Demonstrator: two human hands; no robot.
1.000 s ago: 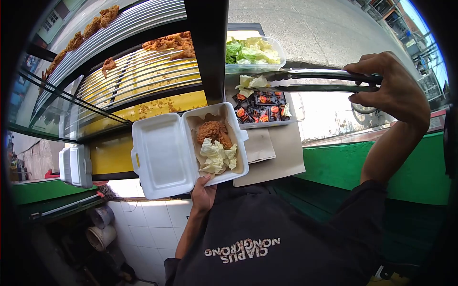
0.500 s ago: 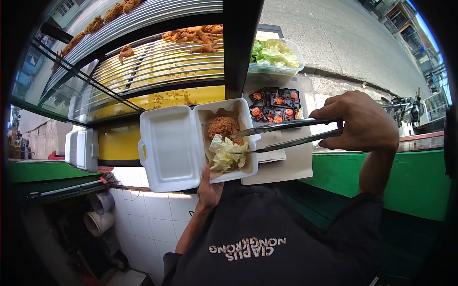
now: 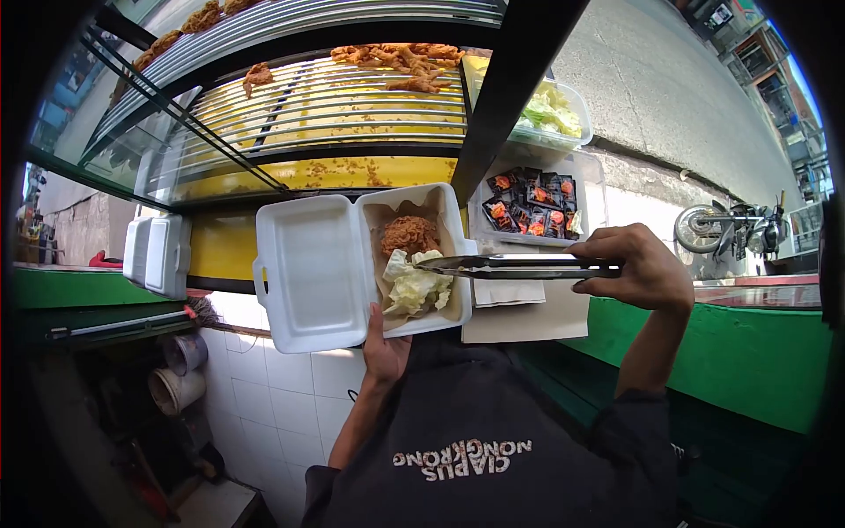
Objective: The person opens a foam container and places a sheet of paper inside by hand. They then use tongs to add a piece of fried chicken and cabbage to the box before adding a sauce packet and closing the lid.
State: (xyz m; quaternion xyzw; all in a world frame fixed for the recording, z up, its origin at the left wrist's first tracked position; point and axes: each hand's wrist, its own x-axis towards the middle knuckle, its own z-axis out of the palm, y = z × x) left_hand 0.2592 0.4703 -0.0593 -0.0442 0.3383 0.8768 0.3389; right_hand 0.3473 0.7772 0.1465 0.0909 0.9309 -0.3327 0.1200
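Observation:
My left hand (image 3: 385, 352) holds a white foam box (image 3: 313, 273) from below at its near edge, thumb against the side. The box lies open, its lid side to the left. Brown paper lines the right half, where fried chicken (image 3: 410, 236) sits behind pale lettuce (image 3: 417, 289). My right hand (image 3: 641, 267) is closed around metal tongs (image 3: 519, 264), whose arms are nearly together. The tongs' tips lie over the lettuce, beside the chicken; whether they pinch a leaf I cannot tell.
Behind the box stands a rack (image 3: 326, 114) with fried pieces. A lettuce tub (image 3: 572, 132) and a container of black sauce packets (image 3: 532, 204) are at the right back. Brown paper (image 3: 554, 324) lies right of the box. Closed foam boxes (image 3: 165, 255) stand left, and a dark post (image 3: 506, 110) slants behind.
The tongs have closed from a wide spread. My right hand has moved left and down. The view has shifted, so the rack, tub and packets appear farther right.

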